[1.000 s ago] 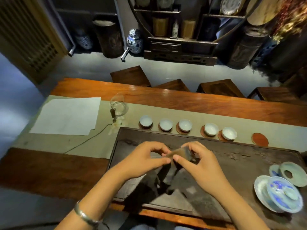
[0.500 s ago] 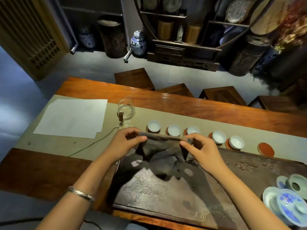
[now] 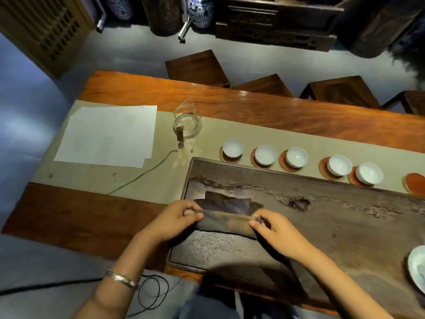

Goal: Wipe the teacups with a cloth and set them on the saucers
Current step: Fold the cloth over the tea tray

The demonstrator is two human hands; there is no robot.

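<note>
A dark brown cloth [image 3: 227, 221] lies folded on the left part of the dark wooden tea tray [image 3: 333, 226]. My left hand [image 3: 177, 219] pinches its left end and my right hand [image 3: 276, 233] pinches its right end. Beyond the tray, several white teacups stand in a row, each on a red-brown saucer, from the leftmost teacup [image 3: 232, 148] to the rightmost teacup [image 3: 370, 173]. One bare saucer [image 3: 415, 183] lies at the right end of the row.
A glass pitcher [image 3: 187, 122] and white paper sheets [image 3: 108, 135] sit on the beige runner [image 3: 161, 180] to the left. A white dish [image 3: 417, 268] shows at the right edge. Wooden stools [image 3: 197, 67] stand behind the table. A thin cord [image 3: 138, 178] crosses the runner.
Both hands have brought the cloth down from mid-air onto the tray and folded it into a flat strip. The view has tilted downward.
</note>
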